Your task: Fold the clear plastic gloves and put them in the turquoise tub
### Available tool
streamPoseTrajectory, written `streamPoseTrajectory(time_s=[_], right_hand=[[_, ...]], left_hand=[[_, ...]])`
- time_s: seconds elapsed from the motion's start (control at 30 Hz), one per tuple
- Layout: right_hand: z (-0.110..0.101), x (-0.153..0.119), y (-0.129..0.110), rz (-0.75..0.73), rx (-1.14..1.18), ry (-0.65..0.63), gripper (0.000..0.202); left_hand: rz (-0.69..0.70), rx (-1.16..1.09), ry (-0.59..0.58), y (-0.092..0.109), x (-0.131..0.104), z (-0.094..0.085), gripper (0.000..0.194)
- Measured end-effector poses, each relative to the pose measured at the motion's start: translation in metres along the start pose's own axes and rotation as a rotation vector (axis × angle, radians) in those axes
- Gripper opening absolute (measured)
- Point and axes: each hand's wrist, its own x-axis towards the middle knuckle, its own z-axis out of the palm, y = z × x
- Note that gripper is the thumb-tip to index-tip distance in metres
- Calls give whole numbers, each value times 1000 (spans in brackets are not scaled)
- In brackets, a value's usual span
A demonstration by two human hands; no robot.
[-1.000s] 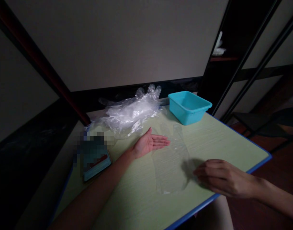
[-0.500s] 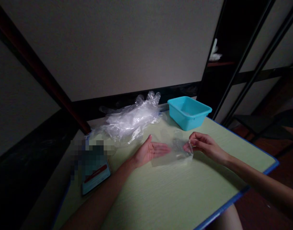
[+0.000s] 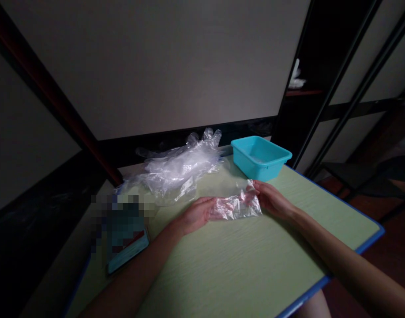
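Note:
A crumpled, see-through plastic glove (image 3: 236,207) stretches between my two hands, low above the table. My left hand (image 3: 196,214) is closed on its left end, the fingers partly behind the shiny film. At the other end, my right hand (image 3: 270,198) pinches the glove near its upper right corner. Farther back on the left lies a loose pile of clear plastic gloves (image 3: 181,170), several fingers sticking up. The turquoise basin (image 3: 255,163) stands just beyond my right hand.
The pale green table (image 3: 215,269) has a blue edge. On its left lies a flat, dark-framed object (image 3: 129,256), partly blurred out. A panelled wall (image 3: 189,66) rises behind the table, and a dark chair (image 3: 364,176) stands to the right.
My left hand has gone from flat with fingers stretched out to closed on the glove. My right hand has moved slightly left and up, and the glove has become more crumpled.

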Motion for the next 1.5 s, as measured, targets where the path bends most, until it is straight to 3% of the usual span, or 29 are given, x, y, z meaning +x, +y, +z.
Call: streamPoseTrajectory(time_s=[0.23,0.63,1.03,1.3,1.5], right_hand=[[-5,-5,5,49,-191,-152,18],[5,-3,9,51,-44,-246,16],[6,-4,13,98,86,-230,13],[6,-6,4,7,-14,21,39],[6,-8,5,54,4,-51,56]], left_hand=[[-10,-26,-2,1,1,0,23],[-3,-32,-35,2,1,-1,25],[-120,-98,0,5,-2,4,28],[-169,-213,52,8,1,7,30],[-178,-200,89,10,0,13,29]])
